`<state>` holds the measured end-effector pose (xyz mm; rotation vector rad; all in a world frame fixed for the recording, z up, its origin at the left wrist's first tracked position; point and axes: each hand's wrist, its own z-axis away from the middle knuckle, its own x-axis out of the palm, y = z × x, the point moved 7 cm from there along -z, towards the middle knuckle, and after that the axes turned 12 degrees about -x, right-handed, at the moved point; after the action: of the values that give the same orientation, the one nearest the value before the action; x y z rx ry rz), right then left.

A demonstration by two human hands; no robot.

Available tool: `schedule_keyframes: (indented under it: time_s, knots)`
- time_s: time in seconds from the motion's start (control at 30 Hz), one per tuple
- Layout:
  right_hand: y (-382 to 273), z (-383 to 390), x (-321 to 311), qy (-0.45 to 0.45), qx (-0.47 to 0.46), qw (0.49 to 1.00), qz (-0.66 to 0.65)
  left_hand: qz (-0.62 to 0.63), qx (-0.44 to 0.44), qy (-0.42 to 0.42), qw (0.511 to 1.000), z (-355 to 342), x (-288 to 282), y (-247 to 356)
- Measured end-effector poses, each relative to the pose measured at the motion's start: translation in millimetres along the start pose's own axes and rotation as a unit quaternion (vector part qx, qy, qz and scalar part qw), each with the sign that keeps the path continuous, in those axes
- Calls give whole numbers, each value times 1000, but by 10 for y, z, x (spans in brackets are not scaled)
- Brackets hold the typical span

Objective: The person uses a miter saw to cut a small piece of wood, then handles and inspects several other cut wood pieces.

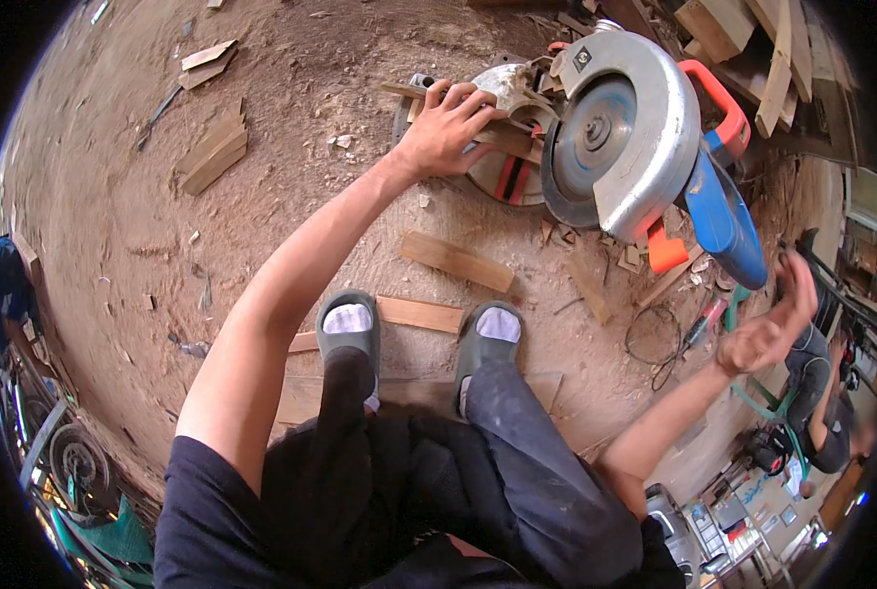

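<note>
A miter saw with a silver blade guard (644,128), a round blade (595,123) and a blue handle (723,221) stands on the ground ahead of me, slightly right. Its head is raised. My left hand (448,128) is on the saw's base, fingers bent over a piece of wood (515,144) lying along the fence, thumb on the near side. Part of that wood is hidden under the hand. Off to the right, my right hand (770,319) is held up beside the handle, apart from it, with fingers loosely extended and nothing visible in them.
Offcuts (458,260) lie near my sandals (350,319), others (212,152) farther left. Wood is piled (743,39) behind the saw. A cable (654,339) coils on the dirt. At the right edge is another person (826,412); a wheel (77,461) shows at lower left.
</note>
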<state>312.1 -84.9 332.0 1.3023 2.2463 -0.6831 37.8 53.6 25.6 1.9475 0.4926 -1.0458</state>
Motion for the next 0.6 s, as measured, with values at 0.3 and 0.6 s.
schedule_keyframes:
  time_s: [0.3,0.6]
  knots:
    - [-225,-306,832,-440,111,891,-8,8,-7,5,1000,30,-16,-37]
    - [-187,-52,693,-403,119,907,35,1,-15,-4,1000,24,7,-40]
